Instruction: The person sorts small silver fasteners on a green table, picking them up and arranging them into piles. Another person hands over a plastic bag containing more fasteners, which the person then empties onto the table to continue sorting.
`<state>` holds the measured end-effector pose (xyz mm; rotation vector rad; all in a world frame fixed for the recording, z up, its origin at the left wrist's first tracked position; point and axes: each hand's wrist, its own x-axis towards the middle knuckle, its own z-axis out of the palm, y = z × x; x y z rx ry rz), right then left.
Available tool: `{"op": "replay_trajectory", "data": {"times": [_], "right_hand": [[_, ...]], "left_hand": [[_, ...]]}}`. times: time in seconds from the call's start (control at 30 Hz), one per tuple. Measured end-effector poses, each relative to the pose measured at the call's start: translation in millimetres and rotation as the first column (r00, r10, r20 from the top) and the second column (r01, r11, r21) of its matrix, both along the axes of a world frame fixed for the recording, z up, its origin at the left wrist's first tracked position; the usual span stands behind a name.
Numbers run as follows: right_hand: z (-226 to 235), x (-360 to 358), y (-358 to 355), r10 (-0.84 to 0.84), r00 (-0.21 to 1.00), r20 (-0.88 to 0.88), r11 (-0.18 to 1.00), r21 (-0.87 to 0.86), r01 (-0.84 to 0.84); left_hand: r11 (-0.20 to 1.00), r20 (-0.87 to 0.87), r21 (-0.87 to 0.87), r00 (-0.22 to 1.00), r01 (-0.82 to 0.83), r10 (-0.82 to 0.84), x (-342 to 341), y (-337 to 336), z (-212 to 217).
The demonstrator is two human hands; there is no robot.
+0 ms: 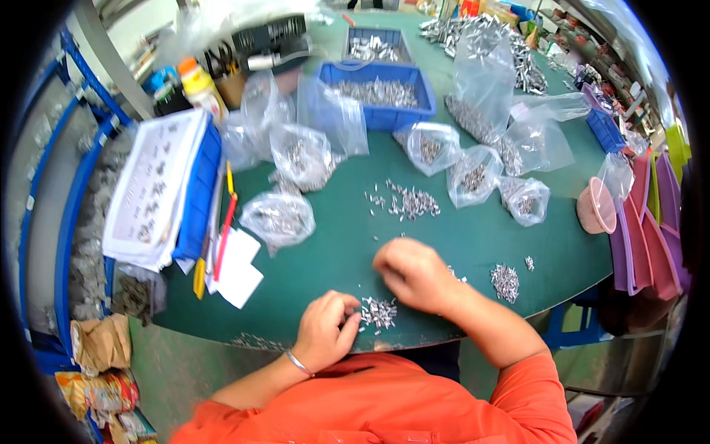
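My left hand (325, 329) rests at the near edge of the green table (333, 251), fingers curled and pinching at a small heap of tiny silvery metal parts (379, 312). A thin bracelet circles that wrist. My right hand (413, 272) hovers palm down just beyond the same heap, fingers bent toward the table; whether it holds any parts is hidden. Another little pile of metal parts (506, 281) lies to the right, and a scattered patch of the same parts (408, 201) sits farther out in the middle.
Several clear plastic bags of metal parts (303, 157) crowd the middle and far table. Blue bins (379, 95) with parts stand behind. A stack of printed sheets on a blue tray (159, 185) lies left, with pens and white paper. A pink cup (596, 207) sits right.
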<state>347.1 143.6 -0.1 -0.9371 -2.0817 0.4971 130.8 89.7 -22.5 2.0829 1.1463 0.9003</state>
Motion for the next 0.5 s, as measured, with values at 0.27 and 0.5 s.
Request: {"op": "replay_trajectory", "data": {"times": [0.27, 0.5], "right_hand": [[16, -63, -46, 0.188, 0.912, -0.364, 0.981, 0.029, -0.191], [11, -80, -63, 0.270, 0.841, -0.469, 0.942, -0.053, -0.332]], "left_hand": [[0.923, 0.864, -0.218, 0.503, 0.318, 0.031, -88, 35, 60], [0.763, 0.804, 0.542, 0.047, 0.354, -0.593, -212, -32, 141]]}}
